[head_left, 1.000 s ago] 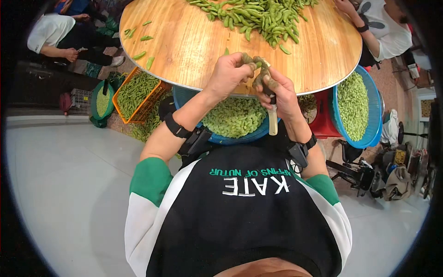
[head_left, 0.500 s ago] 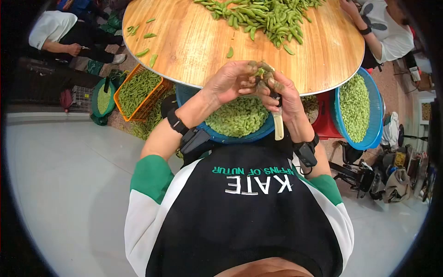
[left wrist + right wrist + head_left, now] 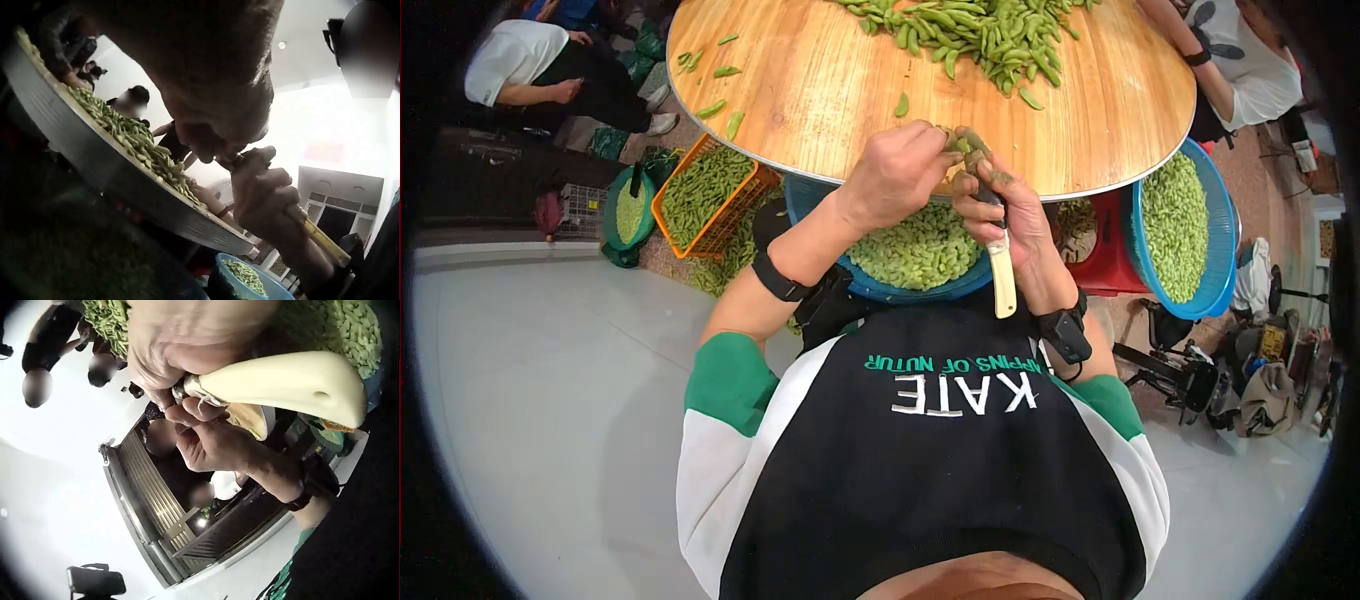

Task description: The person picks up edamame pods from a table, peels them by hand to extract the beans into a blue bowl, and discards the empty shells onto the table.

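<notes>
My right hand (image 3: pixel 1012 205) grips a knife (image 3: pixel 1003 282) whose cream handle sticks out below the palm toward me; its blade is hidden by the fingers. In the right wrist view the handle (image 3: pixel 281 387) lies large across the palm. Opposite it, my left hand (image 3: pixel 897 172) has its fingers curled in, pinching a green bean pod (image 3: pixel 966 147) at the right hand's fingertips. Both hands are over the near edge of the round wooden table (image 3: pixel 800 110). Beneath them, a blue basin (image 3: pixel 960 288) holds shelled green beans.
A heap of bean pods (image 3: pixel 980 40) covers the table's far side, with a single pod (image 3: pixel 902 104) nearer. An orange crate (image 3: pixel 730 215) of pods stands left, a blue basket (image 3: pixel 1228 240) of beans right. Other people sit around, one white-shirted person (image 3: pixel 515 60) at left.
My left hand loosened and spread its fingers half a second ago, then came back curled against the right fingertips. The right hand keeps its hold on the knife.
</notes>
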A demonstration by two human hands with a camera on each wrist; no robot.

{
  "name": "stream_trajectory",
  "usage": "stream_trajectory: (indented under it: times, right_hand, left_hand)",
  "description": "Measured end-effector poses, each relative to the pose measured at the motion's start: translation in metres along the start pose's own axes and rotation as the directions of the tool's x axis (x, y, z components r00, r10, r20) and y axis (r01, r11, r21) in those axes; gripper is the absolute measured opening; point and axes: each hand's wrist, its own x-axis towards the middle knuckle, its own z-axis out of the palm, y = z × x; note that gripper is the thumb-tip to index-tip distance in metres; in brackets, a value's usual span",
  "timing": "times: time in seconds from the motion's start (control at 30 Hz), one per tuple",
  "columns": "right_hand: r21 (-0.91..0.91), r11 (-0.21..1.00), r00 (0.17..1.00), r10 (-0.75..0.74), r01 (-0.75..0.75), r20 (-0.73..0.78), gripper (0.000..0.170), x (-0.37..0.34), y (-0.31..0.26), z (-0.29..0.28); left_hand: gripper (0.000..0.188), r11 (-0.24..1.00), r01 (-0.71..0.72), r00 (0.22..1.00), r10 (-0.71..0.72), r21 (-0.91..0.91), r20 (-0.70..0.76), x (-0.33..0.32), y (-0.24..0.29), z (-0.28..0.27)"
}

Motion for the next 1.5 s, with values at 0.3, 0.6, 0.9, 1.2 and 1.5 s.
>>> stream_trajectory:
  times: [0.3,0.6,0.9,1.2,1.5]
  right_hand:
    - [-0.209,0.975,0.99,-0.093,0.069,-0.103,0.035,-0.002,0.0,0.004]
    - [-0.957,-0.148,0.717,-0.636,0.249,0.285,0.021,0.016,0.0,0.001]
    - [-0.97,-0.212,0.805,-0.55,0.121,0.221,0.017,0.001,-0.006,0.017]
    - [-0.918,-0.334,0.779,-0.508,0.215,0.368,0.016,0.008,0.009,0.0]
    - [-0.971,-0.195,0.88,-0.425,0.141,0.213,0.017,-0.006,-0.001,0.002]
  left_hand:
    - [0.014,0.375,0.571,0.763,-0.571,-0.731,0.303,-0.002,0.007,0.004]
    - [0.01,0.821,0.427,0.899,-0.429,-0.38,0.083,-0.008,0.019,0.007]
    - [0.014,0.712,0.535,0.822,-0.562,-0.454,0.088,-0.012,0.016,0.003]
    - [0.023,0.82,0.454,0.883,-0.465,-0.349,0.057,-0.016,0.031,0.001]
    - [0.023,0.882,0.339,0.936,-0.352,-0.328,0.019,-0.018,0.036,0.005]
